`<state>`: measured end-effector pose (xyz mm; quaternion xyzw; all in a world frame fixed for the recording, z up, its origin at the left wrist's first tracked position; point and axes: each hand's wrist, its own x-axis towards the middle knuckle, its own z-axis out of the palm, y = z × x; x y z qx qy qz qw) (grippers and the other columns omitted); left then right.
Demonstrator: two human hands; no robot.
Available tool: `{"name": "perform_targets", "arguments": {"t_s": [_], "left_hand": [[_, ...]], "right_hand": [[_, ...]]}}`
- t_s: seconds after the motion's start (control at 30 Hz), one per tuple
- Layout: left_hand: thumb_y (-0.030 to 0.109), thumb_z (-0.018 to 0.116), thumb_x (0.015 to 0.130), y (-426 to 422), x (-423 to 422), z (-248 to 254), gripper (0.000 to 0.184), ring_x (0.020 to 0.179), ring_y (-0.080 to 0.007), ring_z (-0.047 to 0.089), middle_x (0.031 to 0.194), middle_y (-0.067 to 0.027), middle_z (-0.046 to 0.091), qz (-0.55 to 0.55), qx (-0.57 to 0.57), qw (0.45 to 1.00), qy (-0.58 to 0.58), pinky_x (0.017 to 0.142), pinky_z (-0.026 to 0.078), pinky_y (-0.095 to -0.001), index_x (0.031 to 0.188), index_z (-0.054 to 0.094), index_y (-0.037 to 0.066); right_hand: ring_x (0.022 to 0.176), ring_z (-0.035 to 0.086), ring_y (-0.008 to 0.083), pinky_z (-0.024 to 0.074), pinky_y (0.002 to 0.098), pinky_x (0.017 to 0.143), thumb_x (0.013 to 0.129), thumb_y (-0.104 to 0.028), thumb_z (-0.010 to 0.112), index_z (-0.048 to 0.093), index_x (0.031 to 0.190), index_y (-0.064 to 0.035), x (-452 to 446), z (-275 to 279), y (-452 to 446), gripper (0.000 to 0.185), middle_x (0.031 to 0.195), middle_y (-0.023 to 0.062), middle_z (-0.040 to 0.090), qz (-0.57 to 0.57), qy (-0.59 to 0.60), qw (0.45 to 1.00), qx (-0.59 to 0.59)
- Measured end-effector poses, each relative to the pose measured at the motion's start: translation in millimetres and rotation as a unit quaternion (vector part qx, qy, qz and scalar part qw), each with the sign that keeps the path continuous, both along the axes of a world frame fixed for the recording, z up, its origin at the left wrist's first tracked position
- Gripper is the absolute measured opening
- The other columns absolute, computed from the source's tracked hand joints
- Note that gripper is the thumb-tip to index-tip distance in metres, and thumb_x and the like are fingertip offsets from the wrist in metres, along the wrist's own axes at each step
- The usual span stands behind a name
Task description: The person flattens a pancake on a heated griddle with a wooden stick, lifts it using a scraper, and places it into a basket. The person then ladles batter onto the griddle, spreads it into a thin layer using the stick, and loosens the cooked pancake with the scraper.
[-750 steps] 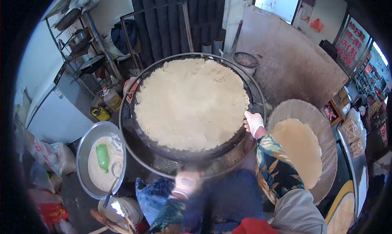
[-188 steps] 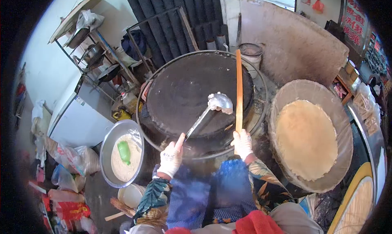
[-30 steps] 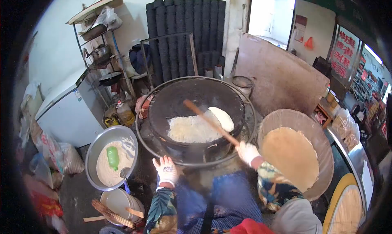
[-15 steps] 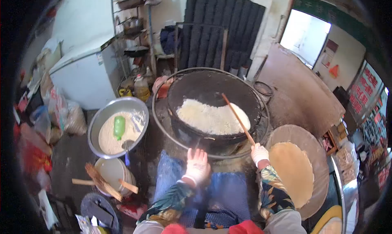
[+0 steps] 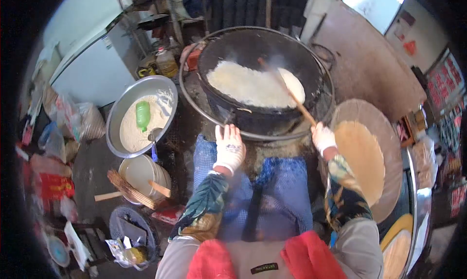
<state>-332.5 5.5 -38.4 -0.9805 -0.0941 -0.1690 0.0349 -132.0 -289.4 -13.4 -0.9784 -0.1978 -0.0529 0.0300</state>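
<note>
A wide dark griddle (image 5: 238,47) stands before me inside a metal ring (image 5: 185,86). Pale batter (image 5: 243,85) is spread over its near half, with a thicker lump at the right end. My right hand (image 5: 323,138), in a thin white glove, is closed around a wooden stick (image 5: 304,109) whose far part lies over the batter and is blurred. My left hand (image 5: 230,147), gloved too, is palm down with fingers stretched at the ring's near edge; whether it touches the ring I cannot tell.
On the left, a metal basin (image 5: 113,133) holds pale flour-like stuff, a green bottle (image 5: 142,115) and a ladle. Below it a bucket (image 5: 163,174) carries a brush and wooden pieces. A round tray (image 5: 391,176) with a tan layer stands right. Steam drifts over the griddle.
My view has tipped downward, so the scene sits higher. My left hand has come forward to the ring's near edge. The right hand keeps its hold on the stick.
</note>
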Motion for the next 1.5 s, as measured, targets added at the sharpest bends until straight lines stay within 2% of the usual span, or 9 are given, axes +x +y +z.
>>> {"name": "perform_targets", "arguments": {"t_s": [0.47, 0.53, 0.7, 0.73, 0.87, 1.0, 1.27, 1.37, 1.5], "left_hand": [[0.031, 0.061, 0.078, 47, -2, 7, 0.059, 0.127, -0.0356, 0.044, 0.135, -0.0223, 0.049, 0.038, -0.006, 0.999, 0.027, 0.11, 0.013, -0.0634, 0.125, 0.051, -0.004], [0.03, 0.062, 0.078, 54, -2, 7, 0.059, 0.127, -0.0325, 0.043, 0.136, -0.0201, 0.048, 0.051, -0.003, 0.998, 0.029, 0.11, 0.016, -0.063, 0.127, 0.049, -0.002], [0.031, 0.061, 0.078, 70, -2, 25, 0.062, 0.13, -0.0318, 0.039, 0.139, -0.0174, 0.046, 0.101, 0.004, 0.992, 0.073, 0.11, 0.014, -0.0628, 0.129, 0.049, -0.002], [0.032, 0.061, 0.078, 68, 0, 33, 0.063, 0.13, -0.0318, 0.039, 0.141, -0.0165, 0.045, 0.117, 0.021, 0.987, 0.106, 0.111, 0.013, -0.0626, 0.13, 0.05, -0.002], [0.034, 0.055, 0.082, 12, 4, 63, 0.064, 0.135, -0.0342, 0.034, 0.143, -0.0185, 0.043, 0.05, -0.002, 0.989, 0.138, 0.113, 0.01, -0.0623, 0.134, 0.046, -0.002], [0.035, 0.055, 0.081, -44, 6, 12, 0.068, 0.135, -0.0367, 0.034, 0.141, -0.0221, 0.043, -0.046, -0.027, 0.994, 0.092, 0.113, 0.009, -0.0629, 0.134, 0.044, -0.006], [0.014, 0.029, 0.093, -27, 1, 11, 0.053, 0.141, -0.0375, 0.026, 0.149, -0.0243, 0.031, 0.004, 0.045, 0.984, 0.174, 0.112, 0.006, -0.0665, 0.141, 0.032, -0.008], [0.027, 0.044, 0.088, -16, 2, -1, 0.057, 0.135, -0.0362, 0.036, 0.142, -0.0238, 0.043, 0.021, 0.057, 0.993, 0.099, 0.112, 0.009, -0.0634, 0.134, 0.043, -0.007], [0.013, 0.028, 0.094, -11, 0, 23, 0.05, 0.141, -0.032, 0.028, 0.149, -0.0184, 0.035, 0.075, 0.037, 0.979, 0.184, 0.112, 0.004, -0.0649, 0.141, 0.036, -0.003]], "right_hand": [[0.083, 0.065, 0.037, 0.0518, 0.047, 0.072, 0.096, -0.035, 0.047, 0.055, 0.095, -0.0044, 12, 10, 9, 0.031, 0.084, 0.0211, 0.067, -0.035, 0.08, 0.99, 0.111], [0.079, 0.065, 0.0386, 0.0516, 0.0481, 0.07, 0.095, -0.034, 0.047, 0.055, 0.094, -0.0047, -11, 16, 13, 0.03, 0.082, 0.0211, 0.067, 0.017, 0.023, 1.0, 0.01], [0.074, 0.066, 0.0378, 0.0515, 0.0483, 0.065, 0.095, -0.031, 0.049, 0.056, 0.092, -0.0031, 13, 1, 16, 0.029, 0.08, 0.0204, 0.067, -0.048, 0.072, 0.982, 0.165], [0.07, 0.065, 0.0378, 0.0513, 0.0485, 0.064, 0.094, -0.031, 0.05, 0.055, 0.088, -0.0035, 1, 0, 14, 0.028, 0.074, 0.0205, 0.065, 0.015, -0.062, 0.993, 0.1], [0.083, 0.066, 0.0385, 0.0503, 0.0497, 0.075, 0.096, -0.038, 0.042, 0.053, 0.101, -0.0031, -13, 1, 14, 0.037, 0.085, 0.0231, 0.067, -0.029, 0.088, 0.996, 0.004], [0.086, 0.065, 0.0401, 0.0492, 0.0499, 0.078, 0.097, -0.038, 0.042, 0.054, 0.104, -0.0036, 8, 10, 10, 0.037, 0.088, 0.0227, 0.067, -0.065, 0.033, 0.997, 0.028], [0.086, 0.064, 0.0417, 0.0488, 0.0512, 0.078, 0.096, -0.041, 0.043, 0.055, 0.1, -0.0051, 8, 7, 1, 0.038, 0.089, 0.0258, 0.065, -0.083, 0.032, 0.996, 0.016], [0.077, 0.063, 0.0419, 0.0499, 0.0515, 0.071, 0.096, -0.038, 0.043, 0.053, 0.096, -0.0068, -9, 13, 8, 0.032, 0.081, 0.0232, 0.065, 0.011, -0.009, 0.999, 0.045], [0.07, 0.063, 0.0413, 0.0502, 0.0519, 0.066, 0.096, -0.04, 0.042, 0.052, 0.097, -0.0069, -7, -14, -16, 0.034, 0.077, 0.0228, 0.064, -0.02, -0.02, 1.0, -0.013]]}}
